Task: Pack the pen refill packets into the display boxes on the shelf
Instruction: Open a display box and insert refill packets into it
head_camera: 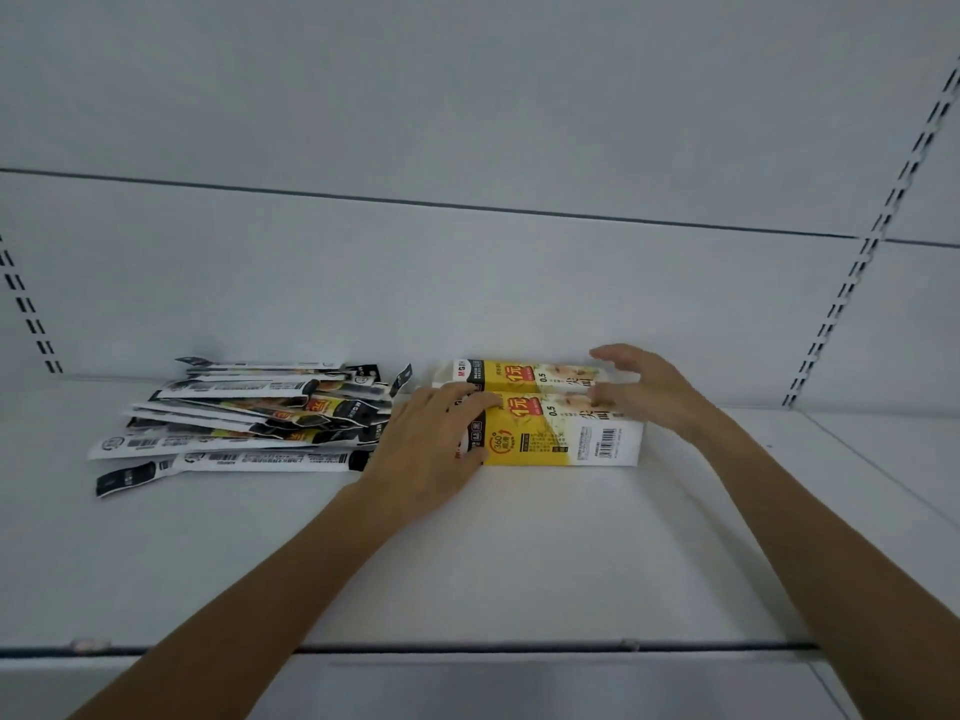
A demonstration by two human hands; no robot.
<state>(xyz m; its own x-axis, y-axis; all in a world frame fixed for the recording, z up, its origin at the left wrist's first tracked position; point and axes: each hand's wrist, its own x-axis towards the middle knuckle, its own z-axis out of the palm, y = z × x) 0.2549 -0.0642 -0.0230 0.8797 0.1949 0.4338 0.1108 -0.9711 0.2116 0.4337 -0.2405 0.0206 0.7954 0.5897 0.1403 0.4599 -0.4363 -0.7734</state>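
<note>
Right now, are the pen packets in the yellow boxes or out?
Out. The packets lie in a loose pile on the shelf, left of the boxes. Whether others are inside, cannot tell.

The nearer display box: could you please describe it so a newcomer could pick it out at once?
On the white shelf, right of the loose refill packets, two yellow-and-white boxes lie side by side. It is the front box, under the left hand; only it shows a barcode.
</note>
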